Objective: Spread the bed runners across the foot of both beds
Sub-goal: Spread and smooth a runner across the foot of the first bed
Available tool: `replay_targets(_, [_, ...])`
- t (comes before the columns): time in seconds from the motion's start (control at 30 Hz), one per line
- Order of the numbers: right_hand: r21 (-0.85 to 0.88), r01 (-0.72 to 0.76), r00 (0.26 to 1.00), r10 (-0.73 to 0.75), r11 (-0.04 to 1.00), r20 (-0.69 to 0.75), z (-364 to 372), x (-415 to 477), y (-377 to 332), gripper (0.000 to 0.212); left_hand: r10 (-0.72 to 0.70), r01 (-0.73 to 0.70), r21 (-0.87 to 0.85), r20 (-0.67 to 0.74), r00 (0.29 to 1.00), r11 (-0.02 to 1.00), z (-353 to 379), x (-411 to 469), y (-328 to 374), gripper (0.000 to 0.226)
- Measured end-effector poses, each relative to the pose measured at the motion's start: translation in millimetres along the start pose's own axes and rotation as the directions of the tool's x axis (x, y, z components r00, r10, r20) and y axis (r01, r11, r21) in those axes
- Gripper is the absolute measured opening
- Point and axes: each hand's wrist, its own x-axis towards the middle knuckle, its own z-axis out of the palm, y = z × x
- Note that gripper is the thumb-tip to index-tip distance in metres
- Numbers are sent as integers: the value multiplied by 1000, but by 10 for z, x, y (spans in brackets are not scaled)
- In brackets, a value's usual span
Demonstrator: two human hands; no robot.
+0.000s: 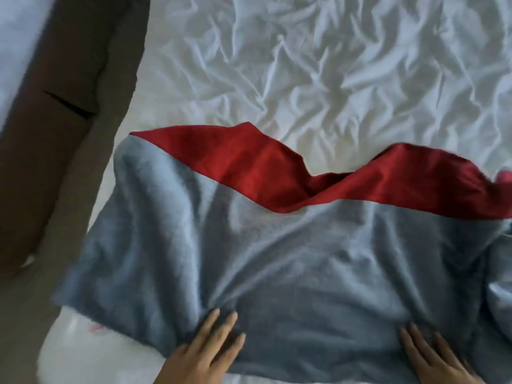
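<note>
At the far left, a pale blurred shape (16,37) that may be the second bed is cut off by the frame; no runner can be seen on it. A strip of brown floor (55,139) separates it from the bed (304,65) in the middle, whose white sheet is heavily creased. A blue-grey runner (277,259) lies across the near end of this bed, its left end reaching the mattress edge. The person's left hand (205,353) presses flat near the runner's near hem, fingers (210,321) straight and spread, gripping nothing; the cloth puckers just ahead of them. Along its far edge the runner is turned back on itself, showing a red underside (221,159) in a twisted band. The right hand (435,356) also lies flat on the cloth, fingers extended and apart, holding nothing. At the right the runner bunches and runs out of the frame, so that end cannot be seen. A small pink object (504,177) at the right border is too blurred to identify.

The job looks partly done. The runner is on this bed and roughly across its foot, but the red fold has yet to be flipped down, the wrinkles smoothed and the right end pulled straight. Whether the other bed has its runner cannot be told.
</note>
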Motion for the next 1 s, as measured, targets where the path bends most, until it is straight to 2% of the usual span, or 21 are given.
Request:
replay_targets(0.03, [-62,-15,994,21,998,106,-191,74,-86,81,9,-9,-55,0,1000,998,-22,13,-9,41])
replay_targets(0.1, [-53,16,972,-3,998,236,-642,253,-355,65,-31,23,-198,-38,999,980,-147,201,-123,41])
replay_targets(0.13, [-14,39,975,-34,999,218,-915,351,-549,68,-67,51,-259,-53,996,964,-229,359,-234,50])
replay_targets(0.2, [86,101,992,-93,991,-88,-1395,608,-955,65,-144,103,-256,-146,979,961,-417,822,-573,50])
replay_targets(0.27, [183,192,928,-117,964,-353,-1769,946,-1330,60,-259,217,-185,-242,935,958,-623,1351,-1063,45])
replay_targets(0.3, [238,224,895,-103,945,-433,-1910,1136,-1501,62,-344,310,-163,-260,902,937,-735,1580,-1335,46])
replay_targets(0.37, [367,241,880,-43,899,-472,-2242,1490,-1822,69,-512,493,-139,-260,819,859,-920,1894,-1888,50])
replay_targets(0.43, [502,253,878,22,827,-478,-2498,1743,-2124,77,-605,602,-81,-190,773,795,-1023,2020,-2373,59])
replay_targets(0.5, [581,249,879,72,775,-472,-2675,1931,-2379,81,-632,629,-64,-49,773,775,-1090,2021,-2673,58])
replay_targets(0.6, [619,166,902,135,768,-409,-2863,2174,-2618,88,-569,576,-200,97,817,793,-1107,1869,-2813,33])
replay_targets(0.67, [583,75,941,136,809,-309,-2946,2266,-2698,82,-524,529,-236,91,847,815,-1100,1699,-2831,18])
replay_targets(0.7, [533,61,948,119,844,-296,-2967,2309,-2731,67,-522,520,-237,60,851,821,-1107,1606,-2862,18])
replay_targets(0.77, [482,93,924,105,871,-368,-3017,2350,-2850,32,-559,534,-221,-67,826,816,-1159,1408,-2979,24])
replay_targets(0.8, [475,136,895,98,869,-435,-3040,2376,-2935,27,-579,549,-201,-150,801,811,-1201,1299,-3060,26])
replay_targets(0.9, [406,323,820,-38,855,-571,-3126,2491,-3310,44,-586,604,-83,-375,718,793,-1318,962,-3367,38])
replay_targets(0.97, [354,444,797,-183,823,-575,-3126,2594,-3572,59,-610,670,-58,-477,633,740,-1314,782,-3566,43])
replay_targets(1.0, [340,453,813,-227,824,-536,-3092,2646,-3673,63,-640,700,-64,-473,606,711,-1265,711,-3631,48])
